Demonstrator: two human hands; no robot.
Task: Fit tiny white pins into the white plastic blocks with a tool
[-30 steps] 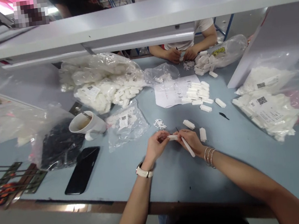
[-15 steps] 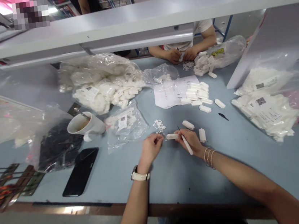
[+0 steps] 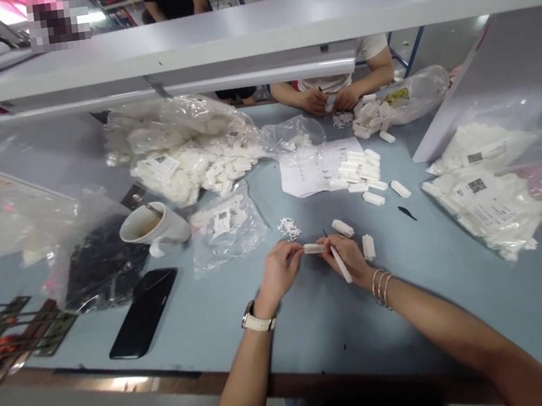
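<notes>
My left hand (image 3: 282, 269) and my right hand (image 3: 347, 258) meet over the blue table (image 3: 314, 316), each pinching an end of a small white plastic connector (image 3: 313, 248). The right hand also grips a white-handled pick tool (image 3: 339, 262) with a dark tip pointing away from me. Two more white connectors (image 3: 342, 228) (image 3: 368, 246) lie just beyond and to the right of the right hand. A little heap of tiny white parts (image 3: 289, 227) sits beyond the left hand.
A black phone (image 3: 143, 312) and a white mug (image 3: 155, 228) lie left, beside clear bags of white parts (image 3: 186, 154). A paper sheet (image 3: 311, 168) with stacked connectors (image 3: 360, 169) lies ahead. More bags (image 3: 488, 202) sit right. Another person's hands (image 3: 330, 99) work across the table.
My left hand drew back from the connector half a second ago and has now returned to pinch its left end. The right hand barely moved.
</notes>
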